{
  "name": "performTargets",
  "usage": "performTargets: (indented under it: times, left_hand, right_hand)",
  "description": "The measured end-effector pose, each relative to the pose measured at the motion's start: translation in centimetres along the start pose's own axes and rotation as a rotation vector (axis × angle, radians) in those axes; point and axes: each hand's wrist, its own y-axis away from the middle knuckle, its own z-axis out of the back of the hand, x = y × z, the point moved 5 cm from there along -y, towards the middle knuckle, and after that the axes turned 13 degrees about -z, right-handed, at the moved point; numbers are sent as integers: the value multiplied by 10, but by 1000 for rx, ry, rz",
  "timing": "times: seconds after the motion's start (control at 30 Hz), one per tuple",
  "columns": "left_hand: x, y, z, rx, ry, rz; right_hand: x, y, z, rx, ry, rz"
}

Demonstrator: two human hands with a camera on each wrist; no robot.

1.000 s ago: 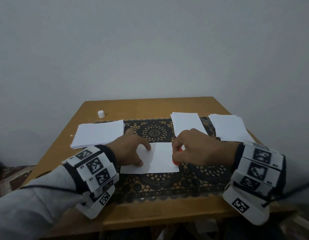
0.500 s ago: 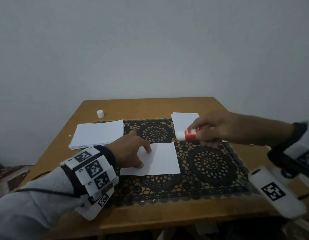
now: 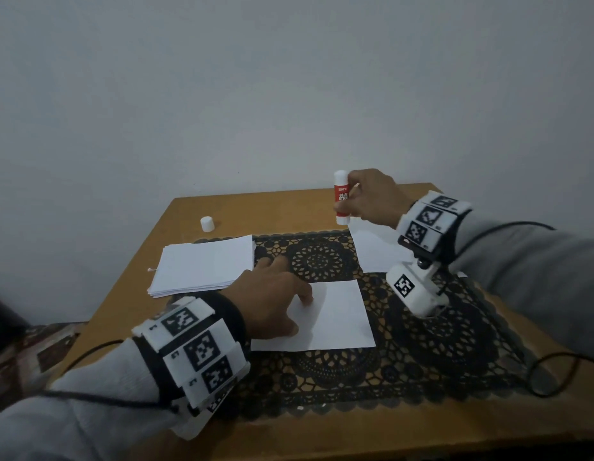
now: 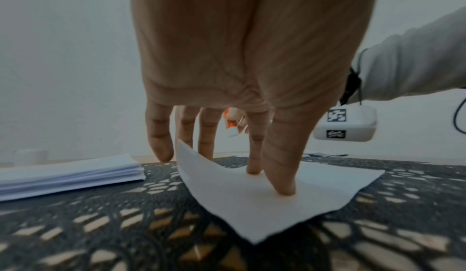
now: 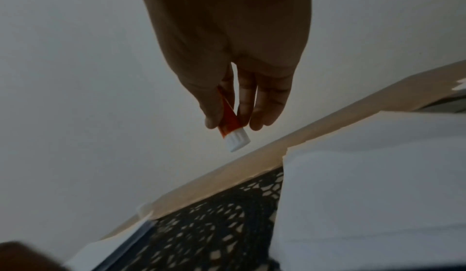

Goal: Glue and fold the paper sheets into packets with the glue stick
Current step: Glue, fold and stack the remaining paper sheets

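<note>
R hand (image 3: 372, 197) pinches glue stick (image 3: 341, 197) between thumb and fingers, at far table edge, above wood beyond lace mat (image 3: 455, 344). Stick's long axis upright; ribbed white base down, just clear of table in R wrist view, other white end up. Whether lowering to set down or lifting: cannot tell. Loose white cap (image 3: 207, 223) stands well apart to the L, near far-L table area.

L hand (image 3: 272, 301) flat, fingers straight and spread; index and thumb tips press on paper sheet (image 3: 335, 317), nothing gripped. L wrist view: sheet's near-L corner curled up off mat beside middle fingers (image 4: 206, 135).

Key relation: sheet lies directly under L hand, mid-mat; R hand well apart, beyond and to the R. L hand nearer for fold. Free R portion of sheet faces R hand's return path.

Sheet stack (image 3: 206, 264) just L of L hand. Further sheets (image 3: 375, 251) under R wrist, far-R on mat.

Judgement: glue likely applied; fold next, once R hand free. Risk: curled corner skews crease.
</note>
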Motion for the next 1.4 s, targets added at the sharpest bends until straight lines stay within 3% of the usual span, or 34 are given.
performTargets:
  times: [0.2,0.67,0.87,1.03,1.17,1.4]
  left_hand:
    - [2,-2,-1,6,2,-33]
    - [1,-6,-2,10,-7,-45]
    - [3,-6,-2,-8,22,-41]
    - [5,-6,-2,0,50,-36]
    - [3,-4,0,6,45,-43]
    - [4,0,-1,-20,50,-50]
  right_hand:
    - [1,-29,-28,-13,183,4]
    - [-7,-52,-45,-2,236,-48]
    - [-26,-35,4,3,287,-80]
    - [-71,-1,56,38,594,-43]
    - [-122,27,84,78,797,-98]
    - [-151,64,84,230,912,-18]
